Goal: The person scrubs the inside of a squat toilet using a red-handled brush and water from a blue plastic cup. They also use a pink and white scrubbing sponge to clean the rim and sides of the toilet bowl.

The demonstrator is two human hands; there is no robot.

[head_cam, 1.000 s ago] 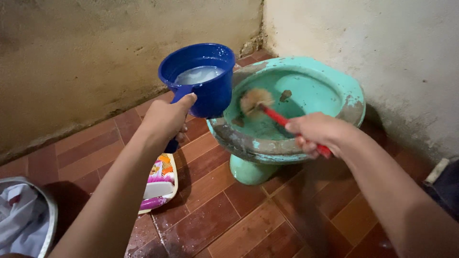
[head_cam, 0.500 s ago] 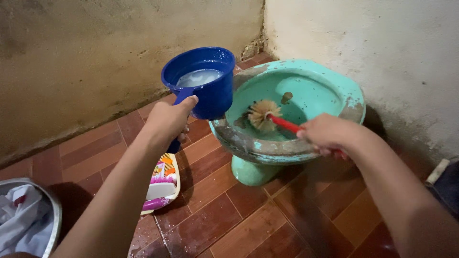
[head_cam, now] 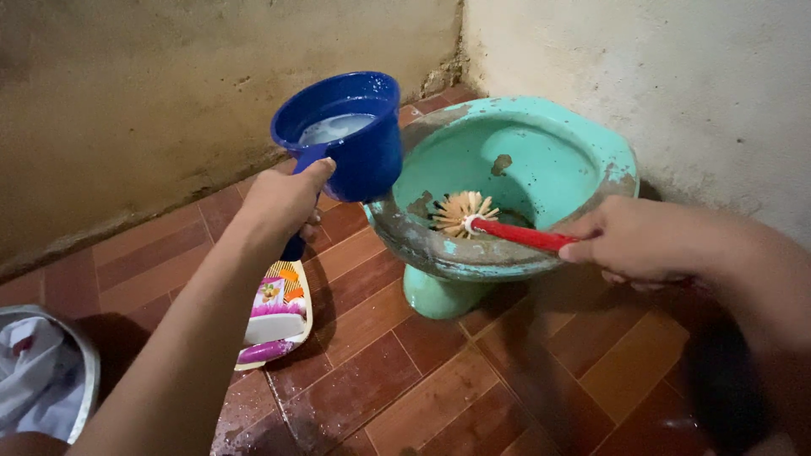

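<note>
While at toilet (head_cam: 541, 114) — brush (head_cam: 463, 215), dipper (head_cam: 365, 162).

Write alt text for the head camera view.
A right hand scrubs inside a stained green toilet bowl with a red-handled brush, while the left hand holds a blue dipper of soapy water beside it, over red-brown floor tiles.

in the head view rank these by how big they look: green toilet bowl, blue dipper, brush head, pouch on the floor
1. Mint-green ceramic toilet bowl
2. Blue plastic water dipper, though it is nearer the camera
3. Colourful flat pouch on the tiles
4. Round tan-bristled brush head
</note>
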